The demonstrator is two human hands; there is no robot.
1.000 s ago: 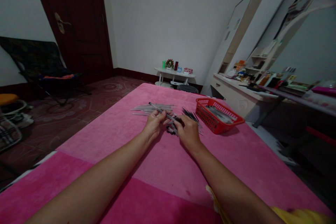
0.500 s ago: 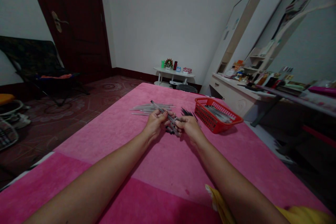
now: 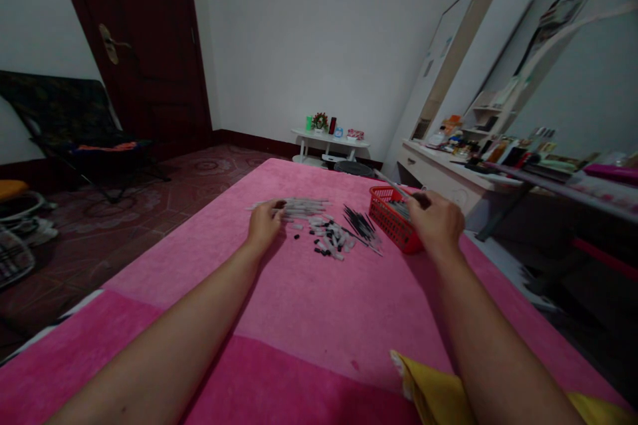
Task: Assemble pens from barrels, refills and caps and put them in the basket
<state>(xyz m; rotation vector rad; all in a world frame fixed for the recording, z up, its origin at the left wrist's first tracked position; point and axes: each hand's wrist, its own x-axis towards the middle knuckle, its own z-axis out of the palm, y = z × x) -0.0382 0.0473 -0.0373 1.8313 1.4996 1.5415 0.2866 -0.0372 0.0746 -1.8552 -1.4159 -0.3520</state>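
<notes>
My left hand (image 3: 264,220) rests on the pink cloth with its fingertips on a row of clear pen barrels (image 3: 299,206). Over the red basket (image 3: 386,220) my right hand (image 3: 435,221) is closed on a pen (image 3: 392,184) that points up and to the left. Between my hands lie several small black and white pen caps (image 3: 329,238) and a fan of thin black refills (image 3: 361,223).
The pink cloth (image 3: 319,305) covers a wide surface that ends just past the basket on the right. A dresser (image 3: 448,172) crowded with bottles stands at the right. A small white side table (image 3: 330,143) is at the far wall, a dark chair (image 3: 74,126) at the left.
My hands were together on one pen over the caps. They have parted: the right hand carried the pen to the basket, the left moved to the pen barrels.
</notes>
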